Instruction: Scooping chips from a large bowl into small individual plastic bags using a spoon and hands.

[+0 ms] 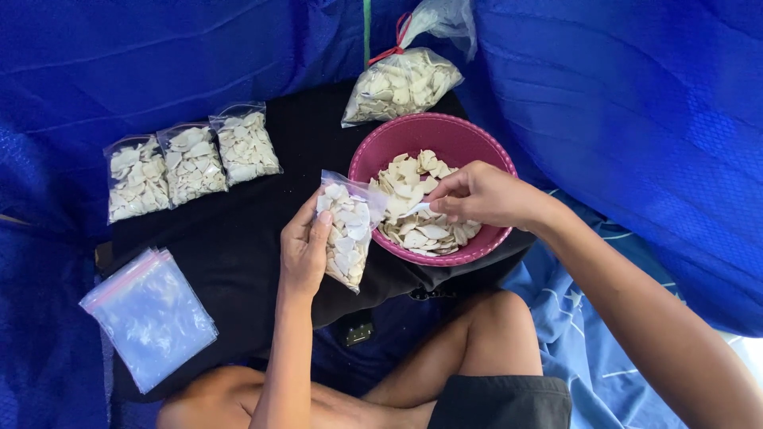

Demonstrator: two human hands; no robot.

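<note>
Fingers (314, 226) gripping bag (346, 230) (upright), right hand (477, 195) pinching chips (421, 210)

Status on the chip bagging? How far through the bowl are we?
Done: three filled small bags lie in a row on the black cloth. In hand: left hand holds a fourth bag, nearly full; right hand picks chips over the pink bowl. Left: a layer of chips in the bowl, a big tied bag of chips, and a stack of empty bags.
</note>
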